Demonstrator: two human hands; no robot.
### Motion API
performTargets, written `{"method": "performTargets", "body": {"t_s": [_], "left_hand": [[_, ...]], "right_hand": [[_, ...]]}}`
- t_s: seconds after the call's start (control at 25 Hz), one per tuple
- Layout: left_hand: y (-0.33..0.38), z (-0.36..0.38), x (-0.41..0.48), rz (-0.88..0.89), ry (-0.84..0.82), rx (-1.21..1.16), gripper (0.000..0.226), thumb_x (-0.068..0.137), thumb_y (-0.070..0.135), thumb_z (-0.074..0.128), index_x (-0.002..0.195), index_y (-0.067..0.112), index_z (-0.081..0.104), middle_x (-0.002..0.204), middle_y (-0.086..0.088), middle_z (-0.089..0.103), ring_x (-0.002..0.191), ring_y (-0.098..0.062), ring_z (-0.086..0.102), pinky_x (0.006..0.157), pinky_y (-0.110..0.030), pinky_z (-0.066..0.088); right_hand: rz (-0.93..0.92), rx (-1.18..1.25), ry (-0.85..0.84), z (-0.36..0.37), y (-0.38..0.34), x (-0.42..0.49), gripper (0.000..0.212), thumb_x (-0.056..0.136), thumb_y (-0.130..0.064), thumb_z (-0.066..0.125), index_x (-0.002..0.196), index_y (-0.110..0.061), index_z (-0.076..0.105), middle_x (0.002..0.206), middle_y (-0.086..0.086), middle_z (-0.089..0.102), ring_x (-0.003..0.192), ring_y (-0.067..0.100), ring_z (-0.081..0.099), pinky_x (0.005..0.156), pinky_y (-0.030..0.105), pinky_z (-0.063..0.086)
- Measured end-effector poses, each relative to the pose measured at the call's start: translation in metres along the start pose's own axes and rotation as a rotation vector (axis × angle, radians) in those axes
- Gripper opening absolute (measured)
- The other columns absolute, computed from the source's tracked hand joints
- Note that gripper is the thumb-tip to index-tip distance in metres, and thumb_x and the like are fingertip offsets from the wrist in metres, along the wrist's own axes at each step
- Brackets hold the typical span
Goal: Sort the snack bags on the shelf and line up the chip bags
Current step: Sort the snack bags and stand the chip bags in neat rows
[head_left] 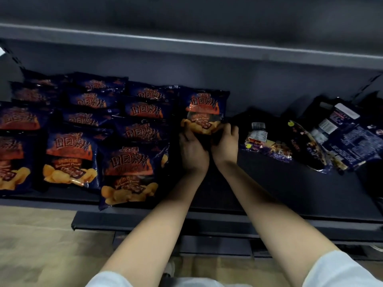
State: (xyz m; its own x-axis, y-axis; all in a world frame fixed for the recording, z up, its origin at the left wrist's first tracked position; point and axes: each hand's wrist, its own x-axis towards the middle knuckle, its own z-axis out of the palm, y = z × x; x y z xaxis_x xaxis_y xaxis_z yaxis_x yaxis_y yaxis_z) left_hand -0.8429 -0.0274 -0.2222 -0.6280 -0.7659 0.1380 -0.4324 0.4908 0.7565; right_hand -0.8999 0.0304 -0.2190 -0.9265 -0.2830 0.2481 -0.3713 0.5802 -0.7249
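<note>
Big orange 田园薯片 runs across the chip bags (72, 146), and 上好佳 sits above it on the front bag (128, 162). The small English line beneath possibly reads "Flavor", but it's too blurred to be sure.

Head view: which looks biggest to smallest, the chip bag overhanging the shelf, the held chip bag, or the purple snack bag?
1. Overhanging chip bag, nearest the camera.
2. Held chip bag.
3. Purple snack bag, only slightly smaller, so unsure.

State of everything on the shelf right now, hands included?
held chip bag: face up, lower edge gripped by both hands.
left hand: grips its lower left.
right hand: grips its lower right.
stacked chip bags: overlapping rows, face up, left.
mixed snack bags: jumbled heap, right.
</note>
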Motion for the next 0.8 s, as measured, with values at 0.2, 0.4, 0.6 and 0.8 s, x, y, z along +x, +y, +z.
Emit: {"method": "performTargets", "body": {"t_s": [0.2,0.4,0.6,0.8], "left_hand": [[0.000,0.000,0.000,-0.006,-0.012,-0.010,0.081,0.081,0.013,0.066,0.146,0.007,0.017,0.140,-0.021,0.034,0.124,-0.036,0.043,0.096,-0.041,0.043],[0.005,-0.008,-0.008,0.071,0.020,-0.008,0.067,0.081,0.008,0.064,0.139,0.001,0.032,0.132,-0.025,0.041,0.114,-0.039,0.049,0.092,-0.041,0.044],[-0.002,-0.018,-0.029,0.340,0.086,-0.070,0.058,0.079,0.002,0.066,0.133,0.001,0.044,0.129,-0.024,0.050,0.116,-0.037,0.054,0.092,-0.045,0.050],[0.022,-0.073,-0.059,0.491,0.133,-0.211,0.054,0.083,0.008,0.045,0.137,0.006,0.039,0.141,-0.014,0.040,0.131,-0.019,0.038,0.108,-0.018,0.030]], "right_hand": [[-0.021,-0.023,-0.027,0.000,0.002,0.002,0.037,0.075,0.005,0.053,0.112,-0.001,0.052,0.121,0.016,0.045,0.110,0.032,0.044,0.082,0.026,0.036],[-0.008,0.116,-0.014,-0.009,-0.003,-0.006,0.040,0.073,0.008,0.052,0.112,-0.001,0.054,0.131,0.015,0.039,0.120,0.030,0.042,0.091,0.016,0.032],[-0.231,0.234,0.053,-0.027,-0.011,-0.035,0.036,0.074,0.014,0.051,0.107,0.002,0.057,0.129,0.018,0.042,0.115,0.015,0.043,0.086,-0.005,0.026],[-0.332,0.437,0.059,-0.040,-0.039,-0.057,0.036,0.076,0.010,0.044,0.108,0.002,0.056,0.125,0.019,0.046,0.116,0.010,0.042,0.095,0.000,0.026]]}}
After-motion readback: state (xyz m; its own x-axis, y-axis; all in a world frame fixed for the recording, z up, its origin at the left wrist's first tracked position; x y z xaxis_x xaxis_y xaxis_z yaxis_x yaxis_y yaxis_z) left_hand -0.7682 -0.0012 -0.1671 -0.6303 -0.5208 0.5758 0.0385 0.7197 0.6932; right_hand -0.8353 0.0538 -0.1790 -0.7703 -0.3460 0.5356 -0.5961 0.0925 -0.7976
